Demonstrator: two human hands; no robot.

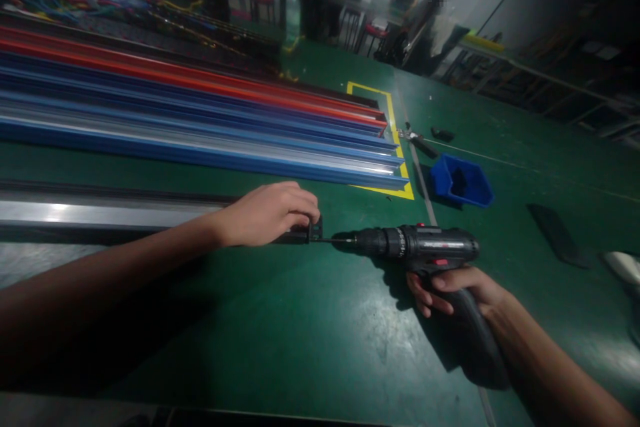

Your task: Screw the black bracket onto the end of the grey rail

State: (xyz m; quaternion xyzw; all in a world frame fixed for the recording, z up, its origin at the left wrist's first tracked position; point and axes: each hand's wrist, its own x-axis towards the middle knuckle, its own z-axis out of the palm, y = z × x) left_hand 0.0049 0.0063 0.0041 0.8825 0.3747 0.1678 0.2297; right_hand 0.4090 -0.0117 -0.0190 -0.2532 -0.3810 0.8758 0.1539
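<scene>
In my right hand [460, 290] is a black cordless drill [435, 243], gripped round its handle and pointing left. Its thin bit meets a small black end cap [316, 229] at the right end of a long metal profile [125, 211], which is black with a shiny silver face. The fingers of my left hand [273, 213] are closed at that end, pinching the end cap against the profile. My fingers partly cover the cap, and the screw point is too small to make out.
Blue metal channels [250, 140] and red ones [225, 83] lie side by side beyond the profile, ending near a yellow tape outline [403, 190]. To the right are a blue bin [463, 180], pliers [420, 141] and a dark flat piece [557, 233]. A bottle [293, 13] and people stand behind.
</scene>
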